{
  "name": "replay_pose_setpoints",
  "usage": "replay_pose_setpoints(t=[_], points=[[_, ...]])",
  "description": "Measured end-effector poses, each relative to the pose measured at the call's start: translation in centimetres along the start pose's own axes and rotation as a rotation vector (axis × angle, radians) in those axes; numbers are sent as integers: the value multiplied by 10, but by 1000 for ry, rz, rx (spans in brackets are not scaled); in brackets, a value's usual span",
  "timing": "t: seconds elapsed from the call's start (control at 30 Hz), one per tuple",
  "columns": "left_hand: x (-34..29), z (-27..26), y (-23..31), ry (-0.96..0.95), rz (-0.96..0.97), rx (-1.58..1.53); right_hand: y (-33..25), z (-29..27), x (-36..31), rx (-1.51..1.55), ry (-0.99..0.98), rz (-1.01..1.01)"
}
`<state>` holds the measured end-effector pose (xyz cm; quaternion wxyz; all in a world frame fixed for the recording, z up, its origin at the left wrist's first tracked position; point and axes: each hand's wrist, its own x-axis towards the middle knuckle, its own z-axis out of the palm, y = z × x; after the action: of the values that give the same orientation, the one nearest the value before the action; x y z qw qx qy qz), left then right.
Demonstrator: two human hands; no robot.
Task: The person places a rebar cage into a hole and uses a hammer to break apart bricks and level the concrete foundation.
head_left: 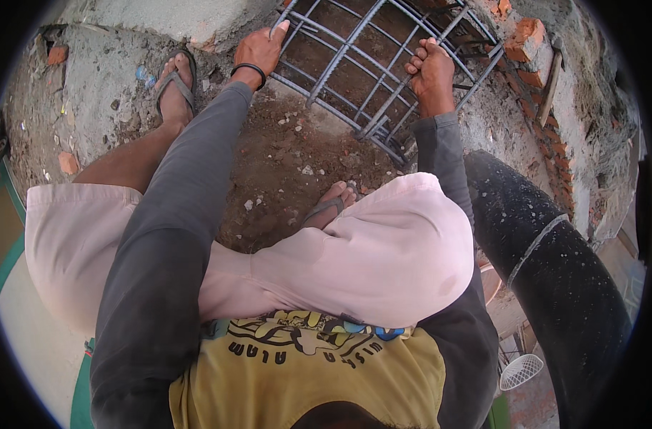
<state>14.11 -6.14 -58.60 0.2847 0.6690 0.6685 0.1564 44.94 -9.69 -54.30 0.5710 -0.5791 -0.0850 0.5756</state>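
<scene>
A cage of grey ribbed steel rebar [351,46], its bars crossing in a grid, lies over a dirt hollow at the top of the head view. My left hand [260,51], with a dark band at the wrist, is closed on a bar at the cage's left edge. Over the right part of the grid, my right hand [433,75] is closed in a fist, its fingers curled in against the bars. What sits inside those fingers is hidden. Both forearms wear dark grey sleeves.
Broken brickwork [526,43] and rough mortar border the cage on the right. Near my right arm curves a thick black tube-like form [540,264] flecked with white. A concrete slab [176,21] lies at the upper left. My sandalled feet rest on dirt with rubble.
</scene>
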Motion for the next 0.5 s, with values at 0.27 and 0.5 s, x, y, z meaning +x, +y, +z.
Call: replay_pose_setpoints(t=[0.27,0.5], points=[[16,-8,-14,-240,-20,-78,-12,-14,-3,-258,-243,-67],[6,-22,16,-133,19,75,-12,-32,-10,-305,-371,-2]])
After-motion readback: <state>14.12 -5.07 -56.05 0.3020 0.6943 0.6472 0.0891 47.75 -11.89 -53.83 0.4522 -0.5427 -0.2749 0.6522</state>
